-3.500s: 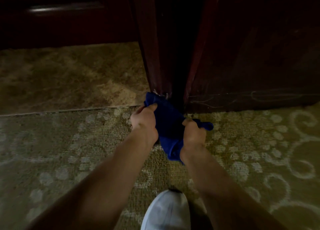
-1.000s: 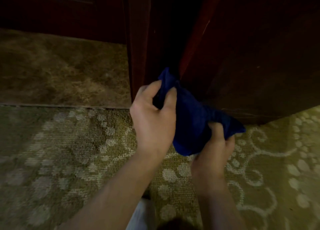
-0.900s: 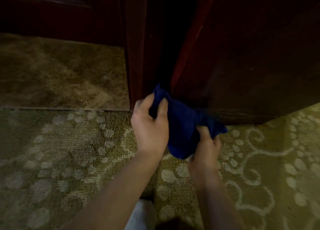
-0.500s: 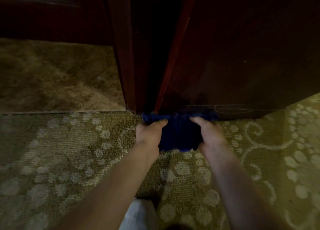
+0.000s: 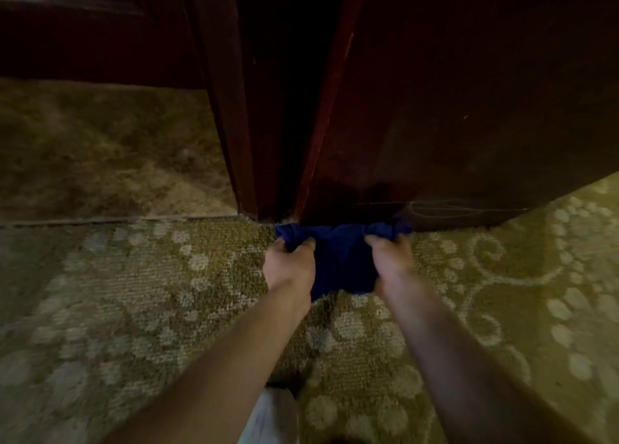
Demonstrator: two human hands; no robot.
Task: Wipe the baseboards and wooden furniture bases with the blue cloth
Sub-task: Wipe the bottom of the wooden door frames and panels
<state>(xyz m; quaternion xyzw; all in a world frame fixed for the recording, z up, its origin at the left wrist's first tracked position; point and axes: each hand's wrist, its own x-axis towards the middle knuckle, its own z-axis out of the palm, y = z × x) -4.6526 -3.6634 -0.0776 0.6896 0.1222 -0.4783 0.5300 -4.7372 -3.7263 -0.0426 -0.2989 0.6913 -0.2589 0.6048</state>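
The blue cloth [image 5: 341, 259] is stretched flat on the carpet, its far edge against the foot of the dark wooden furniture base [image 5: 452, 162]. My left hand [image 5: 289, 264] grips the cloth's left end and my right hand [image 5: 392, 259] grips its right end, both with fingers curled into the fabric. A dark red wooden post [image 5: 231, 125] rises just left of the cloth, with a black gap between post and furniture panel. Faint pale scratch marks run along the panel's bottom edge to the right of my right hand.
Patterned green carpet [image 5: 134, 309] covers the floor around my arms. A brownish stone floor [image 5: 100, 148] begins behind a straight seam at the left. Dark wooden panelling [image 5: 83, 31] closes the far left. My white shoe [image 5: 271, 417] shows at the bottom edge.
Both hands dropped from the upright edge of the wood down to floor level, and the bunched cloth is now pulled wide between them along the base.
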